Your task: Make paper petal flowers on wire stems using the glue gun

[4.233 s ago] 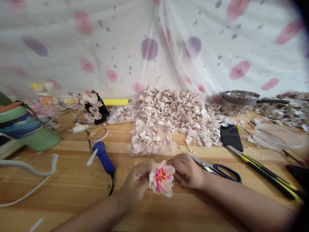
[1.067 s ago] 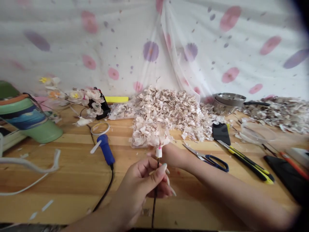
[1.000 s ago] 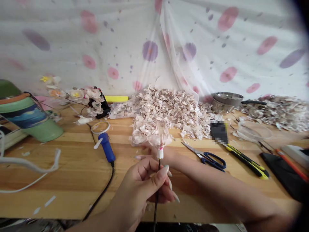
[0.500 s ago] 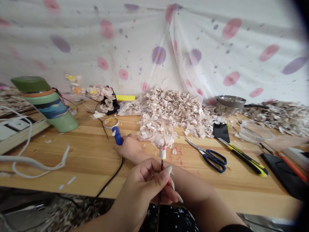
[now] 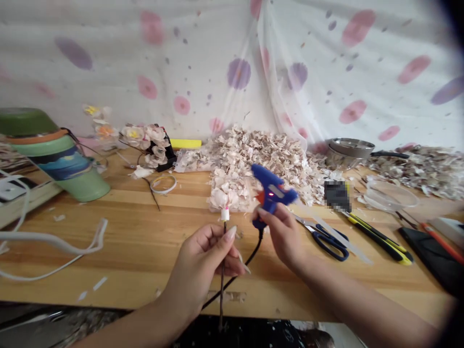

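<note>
Near the table's front edge, my left hand (image 5: 208, 263) pinches a thin dark stem (image 5: 222, 295) between thumb and fingers. The stem stands upright, with a white piece (image 5: 225, 214) and a pale petal flower (image 5: 224, 197) at its top. To the right of the flower, my right hand (image 5: 284, 232) is closed around the handle of a blue glue gun (image 5: 273, 191). A small red light shows on the gun, its tip points left, and a long clear glue stick (image 5: 333, 232) sticks out behind it. The black cord runs down from the handle behind the stem.
A heap of pale petals (image 5: 268, 150) lies at the back centre. Dark blue scissors (image 5: 329, 244), a yellow-black cutter (image 5: 380, 239) and a black phone (image 5: 427, 256) lie at the right. A green bottle (image 5: 85, 179), a tape ring (image 5: 163, 184) and white cables (image 5: 72, 244) are at the left.
My right hand has come from the left, behind my left arm, to the right of the flower, bringing up the blue glue gun. The stem in my left hand appears slightly further left.
</note>
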The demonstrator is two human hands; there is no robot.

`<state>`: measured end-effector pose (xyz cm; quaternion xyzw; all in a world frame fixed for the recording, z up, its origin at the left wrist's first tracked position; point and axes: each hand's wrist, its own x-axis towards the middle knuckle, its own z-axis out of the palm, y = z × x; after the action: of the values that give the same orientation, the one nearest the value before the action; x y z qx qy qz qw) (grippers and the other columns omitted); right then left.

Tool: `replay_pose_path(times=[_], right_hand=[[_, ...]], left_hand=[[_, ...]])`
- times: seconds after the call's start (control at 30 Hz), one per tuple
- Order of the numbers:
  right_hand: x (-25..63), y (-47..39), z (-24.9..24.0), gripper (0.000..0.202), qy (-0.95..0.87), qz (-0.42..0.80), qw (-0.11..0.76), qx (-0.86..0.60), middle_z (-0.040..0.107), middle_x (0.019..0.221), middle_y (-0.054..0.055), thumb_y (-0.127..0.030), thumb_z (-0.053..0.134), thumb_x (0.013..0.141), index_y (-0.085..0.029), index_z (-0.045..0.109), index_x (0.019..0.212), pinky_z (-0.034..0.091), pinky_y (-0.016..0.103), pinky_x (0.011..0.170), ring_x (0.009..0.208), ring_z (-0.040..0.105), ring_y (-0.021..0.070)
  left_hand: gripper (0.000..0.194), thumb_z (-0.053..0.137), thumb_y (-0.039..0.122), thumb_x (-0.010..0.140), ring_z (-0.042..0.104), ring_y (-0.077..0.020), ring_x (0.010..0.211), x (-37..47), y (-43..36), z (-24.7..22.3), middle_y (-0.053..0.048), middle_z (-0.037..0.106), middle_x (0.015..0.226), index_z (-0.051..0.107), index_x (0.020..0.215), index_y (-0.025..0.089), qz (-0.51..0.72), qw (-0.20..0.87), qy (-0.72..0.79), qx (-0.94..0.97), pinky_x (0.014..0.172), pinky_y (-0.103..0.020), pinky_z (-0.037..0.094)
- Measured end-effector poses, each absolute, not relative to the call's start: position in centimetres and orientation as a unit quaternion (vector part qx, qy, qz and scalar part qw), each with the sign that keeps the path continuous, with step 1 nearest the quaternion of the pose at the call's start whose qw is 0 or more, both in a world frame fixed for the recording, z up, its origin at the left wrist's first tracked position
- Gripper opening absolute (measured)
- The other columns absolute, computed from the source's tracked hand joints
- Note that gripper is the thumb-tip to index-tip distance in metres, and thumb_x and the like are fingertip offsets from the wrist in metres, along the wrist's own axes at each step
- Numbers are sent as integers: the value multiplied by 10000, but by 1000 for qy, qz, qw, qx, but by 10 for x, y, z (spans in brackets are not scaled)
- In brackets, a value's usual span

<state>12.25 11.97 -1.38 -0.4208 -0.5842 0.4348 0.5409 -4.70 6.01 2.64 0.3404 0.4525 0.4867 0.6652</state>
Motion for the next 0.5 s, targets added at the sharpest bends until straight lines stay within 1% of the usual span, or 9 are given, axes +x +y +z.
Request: replay_pose_path(times=[0.1,0.17,0.27,0.33,0.37,0.43,0.5], right_hand=[[152,109,-10,214,-538,454,574,-418,579,578,-15,-406,547,888,-197,583,920,483,280,534,540,563,146],[161,104,-10,210,-526,466,573,-423,549,535,-33,-410,586,867,-207,576,919,456,263,474,478,535,137],[160,101,-14,205,-557,421,537,-473,587,651,3,-408,611,843,-209,570,819,469,259,485,536,554,139],[157,100,-18,163,-591,374,504,-507,612,748,29,-373,605,841,-213,578,835,504,277,551,614,577,156],[156,99,-19,132,-611,357,483,-516,614,760,31,-350,599,842,-219,580,842,512,285,574,629,581,163],[155,97,-21,85,-647,329,452,-519,605,719,23,-303,584,842,-238,566,789,516,294,584,618,583,174],[154,95,-23,138,-672,306,435,-516,586,665,16,-266,575,833,-257,534,701,511,300,557,589,583,185]], left_hand=[[333,727,438,762,579,-72,336,-36,86,6,66,625,460,534,679,180,482,646,457,376,368,-135,438],[305,663,451,809,534,-79,279,-27,101,-6,73,612,434,519,746,190,467,642,463,395,311,-140,406],[304,622,466,835,462,-79,211,-17,116,-19,81,582,390,496,777,196,433,649,474,408,243,-133,328],[316,607,485,839,444,-82,192,-12,121,-25,79,568,369,482,775,202,411,655,481,414,223,-126,293],[326,600,500,837,438,-84,186,-11,122,-28,77,563,361,476,769,206,398,659,486,413,217,-126,284],[365,588,548,823,416,-77,176,-11,122,-33,72,556,346,461,743,215,369,673,500,401,213,-124,276],[411,583,609,793,416,-75,177,-12,123,-38,60,567,345,463,737,220,338,693,516,373,215,-123,268]])
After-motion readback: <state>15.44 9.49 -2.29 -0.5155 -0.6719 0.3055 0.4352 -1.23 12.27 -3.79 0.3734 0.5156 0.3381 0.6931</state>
